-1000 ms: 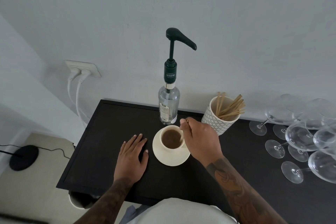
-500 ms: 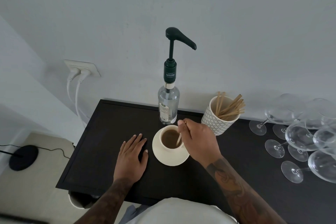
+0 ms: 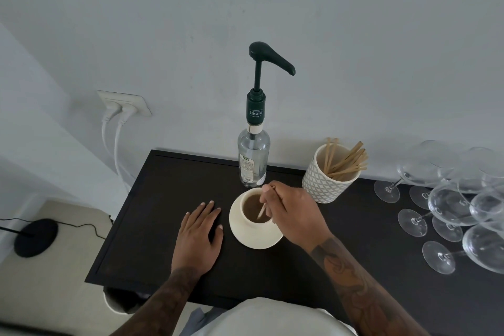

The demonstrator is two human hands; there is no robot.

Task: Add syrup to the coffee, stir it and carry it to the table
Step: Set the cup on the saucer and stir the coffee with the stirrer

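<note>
My right hand [image 3: 293, 213] pinches a wooden stirrer [image 3: 262, 211] dipped in the coffee cup [image 3: 252, 213]; left hand [image 3: 199, 237], flat on the black counter [image 3: 152, 213], at the cup's nine o'clock; syrup bottle [image 3: 253, 157] at twelve.

The coffee cup [image 3: 252, 209] sits on a saucer [image 3: 246, 237] in the middle of the table [image 3: 141, 215]. The syrup bottle [image 3: 253, 157] stands just behind the cup, by the wall. The stick holder [image 3: 328, 181] stands to the right of the bottle. The wine glasses [image 3: 450, 199] lie on the table at the far right. The left hand [image 3: 197, 237] rests flat on the table, left of the saucer. The right hand [image 3: 296, 213] holds a stir stick [image 3: 262, 209] in the cup.
</note>
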